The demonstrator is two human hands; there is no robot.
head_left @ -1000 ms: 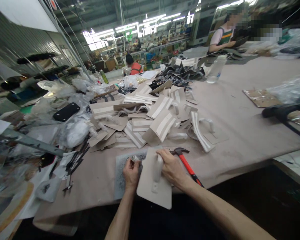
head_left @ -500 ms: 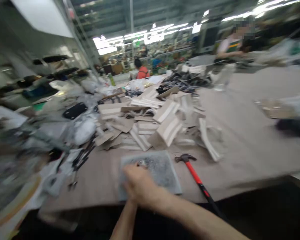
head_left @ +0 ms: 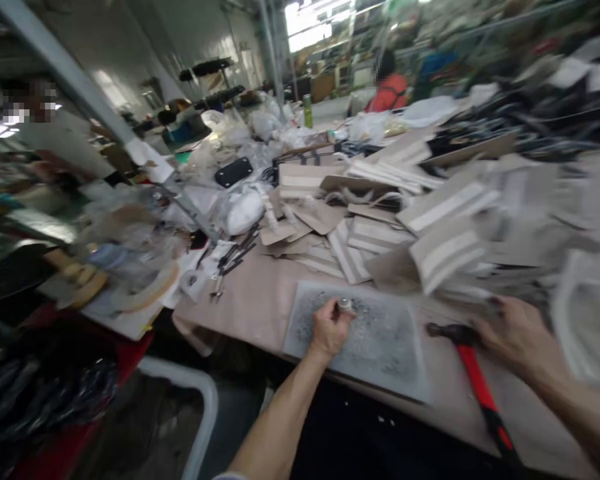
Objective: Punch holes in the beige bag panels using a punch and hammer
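L hand [head_left: 331,327] over grey board [head_left: 387,343] on tbl [head_left: 250,297]; person [head_left: 387,92] in bkgd.

Far left: person in lt grey top [head_left: 75,137], blurred, beyond a slanting grey metal pole [head_left: 75,77] w/ a white paper scrap [head_left: 153,160] on it. Far middle: person in red top w/ dark straps [head_left: 389,93], plus an upright slim green bottle [head_left: 307,112] to the left. Mid-left: crumpled clear plastic bags [head_left: 245,212] & flat rounded blk panel [head_left: 233,172] among them; thin blk tools [head_left: 234,260], too blurry to ID. Near left: curved tan strip [head_left: 155,297], glossy blk wrapped items [head_left: 87,393], rounded wht tub rim [head_left: 208,408].
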